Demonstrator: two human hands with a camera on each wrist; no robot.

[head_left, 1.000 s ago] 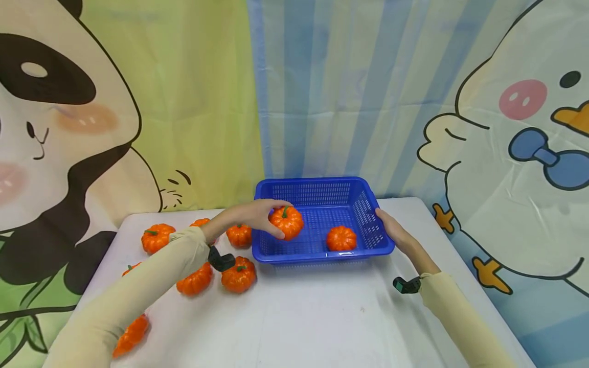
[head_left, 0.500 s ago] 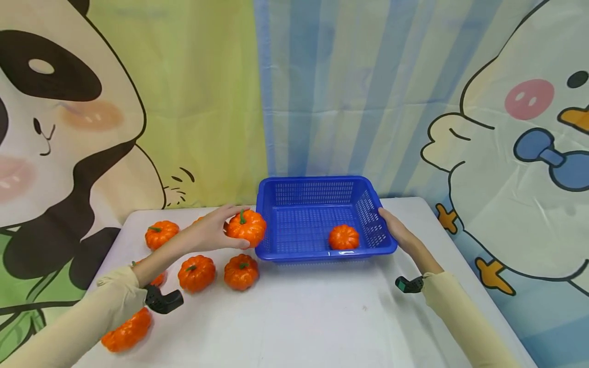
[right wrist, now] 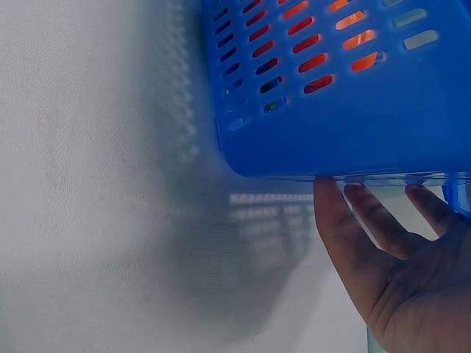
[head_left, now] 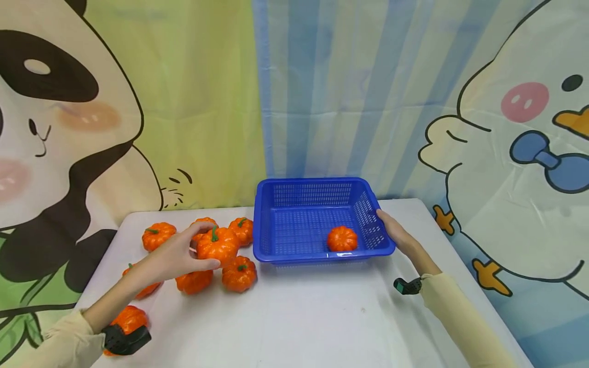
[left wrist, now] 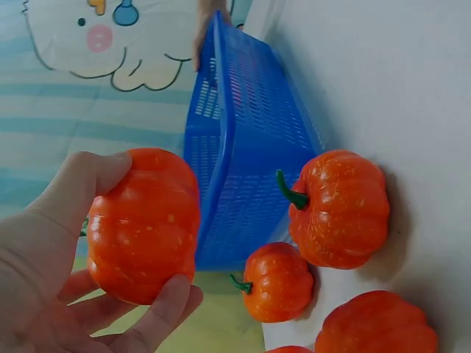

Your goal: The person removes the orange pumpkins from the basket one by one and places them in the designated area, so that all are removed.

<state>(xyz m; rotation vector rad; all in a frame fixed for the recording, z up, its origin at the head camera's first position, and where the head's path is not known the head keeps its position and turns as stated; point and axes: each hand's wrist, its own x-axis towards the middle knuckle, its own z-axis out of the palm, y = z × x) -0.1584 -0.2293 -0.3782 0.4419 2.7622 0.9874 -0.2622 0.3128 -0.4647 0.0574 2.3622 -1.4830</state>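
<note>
My left hand (head_left: 178, 255) holds an orange toy pumpkin (head_left: 220, 246) with a green stem, raised above the other pumpkins left of the basket. In the left wrist view, thumb and fingers curl round this ribbed pumpkin (left wrist: 146, 228). A blue plastic basket (head_left: 317, 258) stands at the middle back of the table, with one pumpkin (head_left: 342, 238) inside at its front right. My right hand (head_left: 394, 231) touches the basket's right side. In the right wrist view, the extended fingers (right wrist: 338, 228) rest against the basket's outer wall (right wrist: 331, 132); the thumb is not visible there.
Several more pumpkins lie on the white table left of the basket, among them one at its front left (head_left: 239, 274), one by its left wall (head_left: 241, 231) and one far left (head_left: 158, 235). A cartoon-printed curtain (head_left: 313, 92) hangs behind the table.
My left hand has moved from over the basket's left part out to the left and slightly nearer, carrying the pumpkin with it. The right hand has stayed at the basket's side.
</note>
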